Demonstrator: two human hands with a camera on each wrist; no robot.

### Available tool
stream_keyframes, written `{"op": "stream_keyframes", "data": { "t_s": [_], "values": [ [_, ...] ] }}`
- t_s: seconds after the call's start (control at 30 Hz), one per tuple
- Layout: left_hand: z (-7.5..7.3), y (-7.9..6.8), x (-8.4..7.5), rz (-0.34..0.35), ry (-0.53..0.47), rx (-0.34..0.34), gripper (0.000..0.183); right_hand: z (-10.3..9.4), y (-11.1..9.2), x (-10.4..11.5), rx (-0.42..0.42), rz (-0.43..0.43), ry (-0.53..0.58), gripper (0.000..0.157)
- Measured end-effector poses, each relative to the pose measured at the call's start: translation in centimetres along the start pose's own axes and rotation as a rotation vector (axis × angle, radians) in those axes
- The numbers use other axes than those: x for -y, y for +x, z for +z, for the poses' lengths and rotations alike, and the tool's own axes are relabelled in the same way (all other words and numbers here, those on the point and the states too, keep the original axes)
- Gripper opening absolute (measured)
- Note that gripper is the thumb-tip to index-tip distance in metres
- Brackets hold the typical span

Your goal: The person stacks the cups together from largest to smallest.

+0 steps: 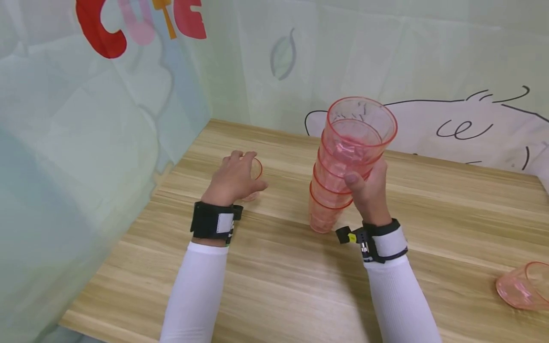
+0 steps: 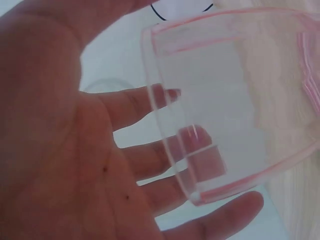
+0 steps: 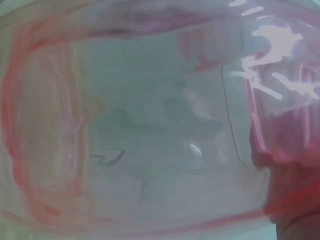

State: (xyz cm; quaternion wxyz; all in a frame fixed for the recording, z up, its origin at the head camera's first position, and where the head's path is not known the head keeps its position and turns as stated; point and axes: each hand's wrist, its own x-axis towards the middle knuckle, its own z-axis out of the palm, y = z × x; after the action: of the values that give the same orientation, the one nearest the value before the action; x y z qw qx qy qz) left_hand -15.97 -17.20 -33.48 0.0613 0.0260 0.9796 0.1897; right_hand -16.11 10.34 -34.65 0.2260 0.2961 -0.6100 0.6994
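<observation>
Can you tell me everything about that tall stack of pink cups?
The stack of pink cups is made of several see-through tumblers nested together, with redder rims showing one above another like rings. They look like plastic, though glass is possible. Shiny highlights show on them. The stack leans, its open mouth at the top and its narrow bottom toward the lower left. The right hand grips its right side. It is over the wood-grain table; I can't tell whether they touch.
</observation>
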Motion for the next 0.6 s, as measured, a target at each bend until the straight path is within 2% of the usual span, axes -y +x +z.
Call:
{"op": "stream_keyframes", "data": {
  "t_s": [0.33, 0.6],
  "values": [
    [0.28, 0.26, 0.26, -0.006, -0.01, -0.025, 0.073, -0.18, -0.01, -0.44, 0.036, 0.008, 0.044, 0.088],
    [0.3, 0.23, -0.06, 0.0, -0.003, -0.038, 0.072, -0.31, 0.0, -0.49, 0.03, 0.001, 0.041, 0.087]
  ]
}}
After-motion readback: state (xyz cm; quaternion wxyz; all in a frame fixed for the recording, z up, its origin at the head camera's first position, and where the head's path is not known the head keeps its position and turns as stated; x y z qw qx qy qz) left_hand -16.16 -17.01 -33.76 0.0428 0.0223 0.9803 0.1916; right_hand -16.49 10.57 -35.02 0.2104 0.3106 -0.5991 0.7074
